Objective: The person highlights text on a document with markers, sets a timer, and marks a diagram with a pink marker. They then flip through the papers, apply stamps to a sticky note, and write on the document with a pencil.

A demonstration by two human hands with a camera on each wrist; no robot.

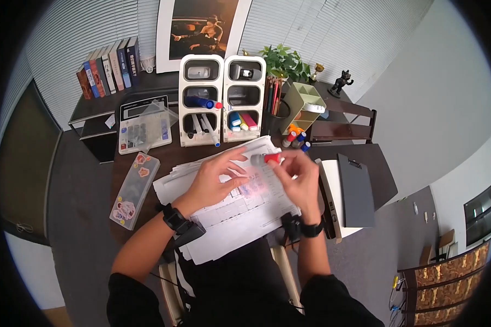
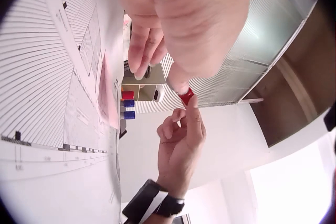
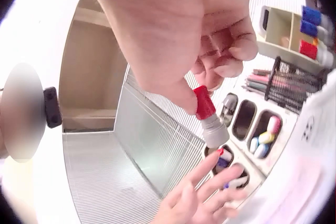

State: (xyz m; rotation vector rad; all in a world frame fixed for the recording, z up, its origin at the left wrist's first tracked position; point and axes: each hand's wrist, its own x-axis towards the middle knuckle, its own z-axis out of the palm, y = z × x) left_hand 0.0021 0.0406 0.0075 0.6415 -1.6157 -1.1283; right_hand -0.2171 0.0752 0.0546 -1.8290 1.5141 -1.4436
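Observation:
My right hand (image 1: 300,177) pinches the red end of a small red-and-grey cylinder (image 3: 212,127) between thumb and fingers, above the papers (image 1: 218,218). The cylinder's grey end points toward my left hand (image 1: 215,177), which is held with fingers spread and nothing in it. In the right wrist view, the left hand (image 3: 202,198) is just below the grey end, apart from it. The left wrist view shows the cylinder's red part (image 2: 187,96) partly hidden behind the left thumb. A blurred pinkish patch lies on the printed sheets under the hands.
Behind the papers stand a white organiser (image 1: 201,82) with pens, a mesh pencil cup (image 1: 277,117) and a green shelf box (image 1: 301,106). Red- and blue-capped cylinders (image 1: 297,139) stand nearby. A sticker-covered case (image 1: 135,191) lies left, a dark clipboard (image 1: 356,191) right.

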